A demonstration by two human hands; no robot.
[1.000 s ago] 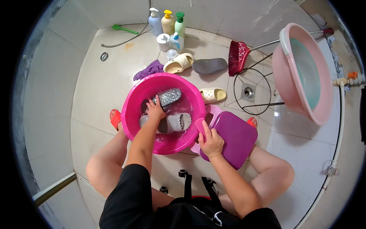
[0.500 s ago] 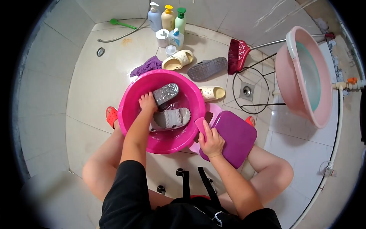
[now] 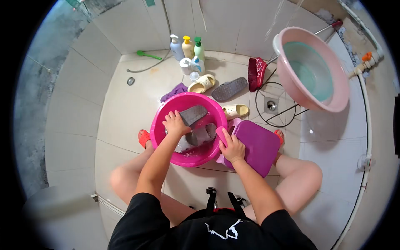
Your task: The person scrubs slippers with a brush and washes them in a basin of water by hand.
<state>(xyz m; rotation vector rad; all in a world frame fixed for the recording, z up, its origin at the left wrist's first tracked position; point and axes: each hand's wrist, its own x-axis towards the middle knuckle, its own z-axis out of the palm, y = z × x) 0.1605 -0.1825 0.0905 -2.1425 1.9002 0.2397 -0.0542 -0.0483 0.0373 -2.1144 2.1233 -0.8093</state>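
My left hand [image 3: 175,124] is inside the bright pink basin [image 3: 155,132], its fingers closed over the near left end of a grey slipper [image 3: 194,115] that lies sole up and tilted. The thumb points right, above a second, lighter grey slipper [image 3: 201,135] lying low in wet, shiny water at the bottom. At the basin's right rim, my right hand [image 3: 233,146] is wrapped round a small pink block-shaped thing [image 3: 221,135]; its underside is hidden. Under that forearm stands a purple-topped stool [image 3: 259,146].
Cream clogs [image 3: 202,84], a grey slipper [image 3: 229,89] and a purple cloth [image 3: 174,92] lie beyond the basin. Pump bottles [image 3: 188,48] stand by the wall. At right are a red broom [image 3: 257,73], a wire stand [image 3: 266,121] and a tilted pale pink basin [image 3: 339,89].
The view has tilted up and shifted. My left hand has turned, with its thumb now out over the lower slipper. The right hand keeps the pink block-shaped thing at the rim.
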